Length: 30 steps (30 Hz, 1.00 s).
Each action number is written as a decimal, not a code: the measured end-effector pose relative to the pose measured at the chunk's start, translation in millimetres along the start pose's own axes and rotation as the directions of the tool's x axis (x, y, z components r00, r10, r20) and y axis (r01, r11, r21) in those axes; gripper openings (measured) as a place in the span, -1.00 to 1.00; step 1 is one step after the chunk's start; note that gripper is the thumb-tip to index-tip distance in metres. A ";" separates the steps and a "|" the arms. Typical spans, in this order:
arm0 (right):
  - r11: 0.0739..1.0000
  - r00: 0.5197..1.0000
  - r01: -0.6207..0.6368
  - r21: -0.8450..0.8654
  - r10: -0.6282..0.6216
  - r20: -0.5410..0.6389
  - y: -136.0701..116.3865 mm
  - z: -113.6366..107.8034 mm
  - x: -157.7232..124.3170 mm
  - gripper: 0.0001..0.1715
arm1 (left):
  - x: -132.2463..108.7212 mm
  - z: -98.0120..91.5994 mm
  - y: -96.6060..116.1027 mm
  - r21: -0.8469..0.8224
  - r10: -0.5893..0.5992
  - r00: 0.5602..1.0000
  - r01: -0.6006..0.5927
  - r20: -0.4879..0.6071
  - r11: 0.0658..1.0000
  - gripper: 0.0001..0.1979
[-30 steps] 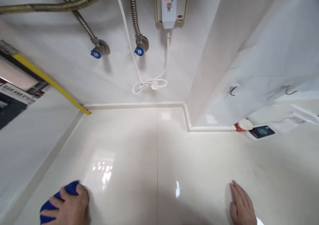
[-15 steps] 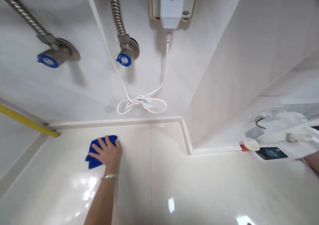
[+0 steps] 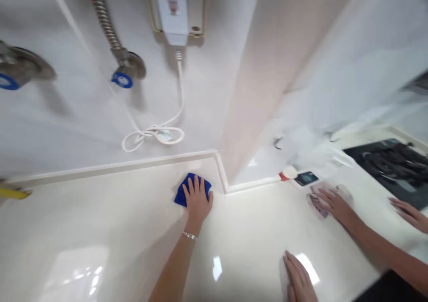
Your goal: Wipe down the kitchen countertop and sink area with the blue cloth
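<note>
The blue cloth (image 3: 179,196) lies flat on the glossy white countertop (image 3: 247,230), directly under the left hand (image 3: 198,200); that hand is palm down with its fingers spread apart, pressing rather than gripping. A silvery bracelet (image 3: 190,236) sits at its wrist; just to the right of the hand, the raised edging (image 3: 254,185) turns a corner. The step in hand looks like wiping along that edging; the next move seems to call for even palm pressure and a cloth edge worked into the corner without bunching.

Nearer the wearer and to the right of the left hand, the right hand (image 3: 299,279) rests on the counter, holding nothing visible, its fingers together and straight; ahead of it stand a red-and-white cup (image 3: 289,172) and a white item with a dark label, beside each other. Farther right, another person's hand (image 3: 334,204) lies on a pinkish, blurred cloth (image 3: 316,204). Beyond the left hand, on the wall, hang a looped white cord (image 3: 180,83) and its plug (image 3: 173,14); to their left is a blue-handled valve (image 3: 123,79).
</note>
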State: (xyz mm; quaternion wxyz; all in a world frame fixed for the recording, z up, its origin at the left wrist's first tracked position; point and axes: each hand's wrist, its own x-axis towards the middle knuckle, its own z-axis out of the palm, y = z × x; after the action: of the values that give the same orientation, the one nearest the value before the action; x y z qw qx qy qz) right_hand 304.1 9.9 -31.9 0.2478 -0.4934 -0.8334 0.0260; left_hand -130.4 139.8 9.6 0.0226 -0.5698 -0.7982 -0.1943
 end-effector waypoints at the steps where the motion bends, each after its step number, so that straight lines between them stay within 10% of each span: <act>1: 1.000 1.000 -0.017 -0.010 0.017 0.017 -0.6 -0.3 -1.3 -0.02 | -15.6 2.8 20.7 -0.031 0.052 0.998 -0.051 0.029 0.998 -0.32; 6: 1.000 1.000 -0.027 -0.010 0.027 0.003 -3.0 6.6 -2.1 -0.10 | -117.0 14.8 117.1 -0.185 0.251 0.960 -0.226 0.125 0.956 -0.26; 9: 0.998 0.999 -0.033 0.057 0.035 -0.040 -2.8 10.6 -3.1 -0.19 | -181.6 21.7 156.1 -0.288 0.479 0.864 -0.424 0.155 0.859 -0.22; 15: 0.982 0.973 -0.075 0.175 0.111 -0.201 1.4 15.2 -5.6 -0.35 | -222.4 32.3 168.9 -0.351 0.753 0.634 -0.675 0.174 0.649 -0.17; 19: 0.982 0.974 -0.089 0.165 0.120 -0.192 -0.8 18.3 -3.1 -0.31 | -208.3 24.4 135.9 -0.182 0.711 0.695 -0.690 0.104 0.701 -0.23; 23: 0.982 0.977 -0.085 0.166 0.115 -0.181 0.9 20.7 -3.7 -0.28 | -201.3 -3.2 60.1 0.118 0.565 0.823 -0.556 -0.058 0.822 -0.31; 27: 0.981 0.980 -0.067 0.181 0.099 -0.173 7.2 24.1 -11.1 -0.31 | -206.3 -55.8 -44.4 0.226 0.216 0.975 -0.201 -0.044 0.953 -0.41; 30: 0.979 0.984 -0.062 0.193 0.092 -0.152 11.5 28.7 -14.8 -0.33 | -218.3 -95.9 -107.5 0.245 -0.161 0.983 0.177 -0.082 0.953 -0.36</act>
State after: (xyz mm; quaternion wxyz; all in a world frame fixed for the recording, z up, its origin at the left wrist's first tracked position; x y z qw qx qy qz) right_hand 306.6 9.2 -66.0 0.3580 -0.5002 -0.7849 0.0743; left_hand -170.6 -118.6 11.3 0.1024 -0.4857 -0.8611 -0.1103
